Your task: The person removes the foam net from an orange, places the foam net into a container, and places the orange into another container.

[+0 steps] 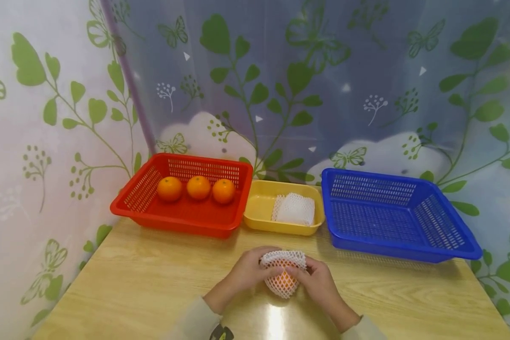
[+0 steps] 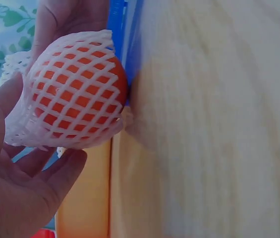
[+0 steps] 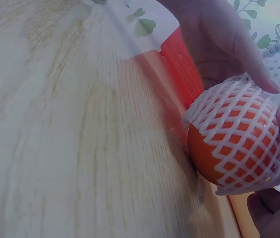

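An orange [image 3: 203,157] sits inside a white foam fruit net [image 1: 285,285], held between both hands over the table's near middle. My left hand [image 1: 250,268] grips the netted fruit from the left, its thumb on the near side. From the right, my right hand [image 1: 320,283] holds the same net, its thumb tip close to the other thumb. In the left wrist view the net [image 2: 75,94] wraps most of the orange, and one end of the fruit shows bare. The net's loose end stretches out past the fingers.
A red basket [image 1: 174,223] with three oranges [image 1: 198,188] stands at the back left. Beside it, a yellow tray [image 1: 259,223] contains white foam nets [image 1: 295,209]. At the back right is a blue basket [image 1: 374,219]. A patterned curtain [image 1: 255,94] hangs behind the wooden table [image 1: 153,283].
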Demonstrator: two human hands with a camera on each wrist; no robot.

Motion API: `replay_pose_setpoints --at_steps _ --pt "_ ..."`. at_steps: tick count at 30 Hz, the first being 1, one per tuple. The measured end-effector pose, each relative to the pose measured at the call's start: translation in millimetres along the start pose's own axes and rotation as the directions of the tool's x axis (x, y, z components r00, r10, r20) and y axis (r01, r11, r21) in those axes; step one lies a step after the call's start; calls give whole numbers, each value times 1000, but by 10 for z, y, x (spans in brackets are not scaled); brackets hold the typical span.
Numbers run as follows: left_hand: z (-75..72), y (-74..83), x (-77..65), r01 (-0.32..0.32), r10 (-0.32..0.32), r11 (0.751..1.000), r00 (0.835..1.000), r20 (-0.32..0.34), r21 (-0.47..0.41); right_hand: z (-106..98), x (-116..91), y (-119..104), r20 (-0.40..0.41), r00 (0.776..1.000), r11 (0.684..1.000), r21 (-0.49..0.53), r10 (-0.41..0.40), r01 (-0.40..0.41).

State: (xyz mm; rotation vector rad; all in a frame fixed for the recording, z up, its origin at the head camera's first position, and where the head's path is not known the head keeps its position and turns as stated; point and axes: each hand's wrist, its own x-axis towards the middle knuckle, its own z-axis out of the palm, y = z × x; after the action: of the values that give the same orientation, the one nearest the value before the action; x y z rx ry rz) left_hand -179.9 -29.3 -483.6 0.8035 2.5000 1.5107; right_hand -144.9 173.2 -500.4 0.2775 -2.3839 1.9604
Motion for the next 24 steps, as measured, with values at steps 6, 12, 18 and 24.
replay_pose_setpoints --at_steps 6,12,18,24 --pt "59 -1 -28 5 -4 1000 1000 22 -18 1 0 -29 -43 999 1000 -18 2 -3" --pt "87 34 -15 4 -4 1000 1000 22 -6 18 12 -54 -170 985 996 -81 13 -27" --pt "104 15 -16 -2 2 1000 1000 11 -9 38 -4 -73 -190 982 1000 -22 6 -10" --pt "92 20 -21 6 -5 1000 1000 -17 10 22 2 -86 -114 993 1000 13 11 -9"
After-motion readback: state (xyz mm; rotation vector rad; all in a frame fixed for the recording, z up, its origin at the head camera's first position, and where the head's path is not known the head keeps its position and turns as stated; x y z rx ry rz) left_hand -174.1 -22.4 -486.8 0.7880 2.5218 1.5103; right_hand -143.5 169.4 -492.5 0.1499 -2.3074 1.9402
